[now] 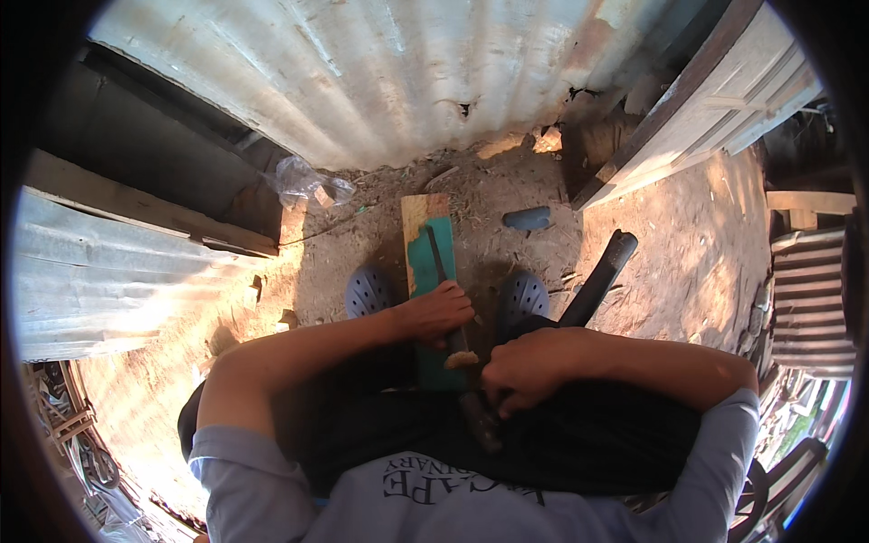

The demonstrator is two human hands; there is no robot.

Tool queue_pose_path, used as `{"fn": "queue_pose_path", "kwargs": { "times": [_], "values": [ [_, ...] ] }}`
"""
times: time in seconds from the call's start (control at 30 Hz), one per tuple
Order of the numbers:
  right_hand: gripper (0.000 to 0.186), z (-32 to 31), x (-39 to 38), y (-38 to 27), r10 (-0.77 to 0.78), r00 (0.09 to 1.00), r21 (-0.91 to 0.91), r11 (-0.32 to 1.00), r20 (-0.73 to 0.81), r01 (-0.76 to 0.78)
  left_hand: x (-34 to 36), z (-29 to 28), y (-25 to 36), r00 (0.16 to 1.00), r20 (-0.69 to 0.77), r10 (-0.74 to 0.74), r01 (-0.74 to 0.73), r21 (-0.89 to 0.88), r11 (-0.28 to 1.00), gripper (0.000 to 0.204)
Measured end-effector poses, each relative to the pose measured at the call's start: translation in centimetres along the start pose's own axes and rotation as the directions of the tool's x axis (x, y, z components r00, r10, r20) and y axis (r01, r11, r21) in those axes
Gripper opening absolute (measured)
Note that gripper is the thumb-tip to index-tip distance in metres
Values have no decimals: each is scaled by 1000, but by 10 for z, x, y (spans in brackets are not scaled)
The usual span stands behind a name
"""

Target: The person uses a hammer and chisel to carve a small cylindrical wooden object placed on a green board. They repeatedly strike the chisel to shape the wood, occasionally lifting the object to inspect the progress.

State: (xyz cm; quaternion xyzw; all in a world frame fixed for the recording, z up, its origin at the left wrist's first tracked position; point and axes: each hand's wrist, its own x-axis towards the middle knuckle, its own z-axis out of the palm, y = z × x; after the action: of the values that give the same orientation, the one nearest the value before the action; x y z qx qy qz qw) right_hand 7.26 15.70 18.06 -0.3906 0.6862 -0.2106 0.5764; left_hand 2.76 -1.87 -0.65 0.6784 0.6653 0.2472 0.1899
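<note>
My left hand point(439, 312) is closed round a long dark chisel-like tool point(436, 258), its narrow blade lying along a teal-painted plank point(410, 281) with bare wood at the far end. The tool's pale, worn end point(460, 359) points toward me. My right hand point(529, 371) is closed on a hammer-like tool, with a dark head point(480, 425) below the fingers near my lap and a thick black handle point(597, 276) reaching out to the upper right. The plank stands between my two grey clogs point(367, 291), and its near end is partly hidden.
Corrugated metal sheets point(389, 81) form walls ahead and at left, with a wooden panel point(688, 109) at right. On the dirt floor lie a clear plastic bag point(303, 181), a grey-blue object point(527, 218) and scraps. Stacked corrugated pieces point(806, 299) stand at the far right.
</note>
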Motion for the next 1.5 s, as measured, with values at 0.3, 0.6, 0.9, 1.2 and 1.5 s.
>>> {"fn": "queue_pose_path", "kwargs": {
  "times": [0.3,0.6,0.9,1.2,1.5],
  "values": [
    [25,9,22,-5,197,966,-65,976,-167,-210,-5,1,3,1000,19,0,-1,51,999,58],
    [35,10,36,-9,237,970,-2,971,-58,-237,-6,9,1,998,62,16,-26,177,984,64],
    [24,18,52,7,200,974,-118,970,-108,-212,5,3,-2,1000,27,-6,3,117,993,53],
    [31,-5,-12,-32,82,997,19,996,-4,-82,0,-5,-4,996,90,10,-19,102,995,54],
    [24,14,8,0,182,981,-35,982,-70,-185,-4,2,-6,997,71,30,-38,113,993,58]
  ]
}}
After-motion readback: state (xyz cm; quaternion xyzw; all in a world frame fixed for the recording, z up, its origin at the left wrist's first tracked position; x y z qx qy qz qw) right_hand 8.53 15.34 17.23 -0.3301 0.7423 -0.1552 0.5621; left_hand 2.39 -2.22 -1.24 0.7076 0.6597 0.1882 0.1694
